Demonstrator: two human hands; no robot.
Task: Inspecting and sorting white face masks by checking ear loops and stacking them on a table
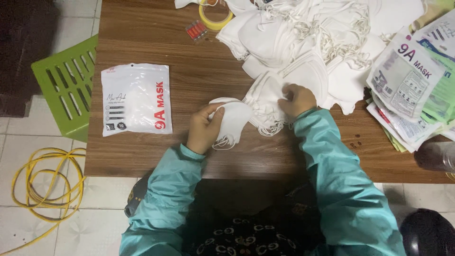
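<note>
Left hand (204, 129) bent in over the brown table (189, 85), fingers curled shut around one white mask (233, 121). Right hand (297, 99) just beside it, fingers pinched shut on the edge of a small stack of masks (265, 102). Held mask touching that stack, on its left. Big heap of white masks (303, 33) behind the stack. White packet with red letters (136, 99) lying flat, well to the left of the held mask. Teal sleeves (332, 175) on both arms.

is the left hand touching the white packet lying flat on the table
Apart. The head view shows bare wood between the left hand, which holds a white mask, and the packet.
</note>
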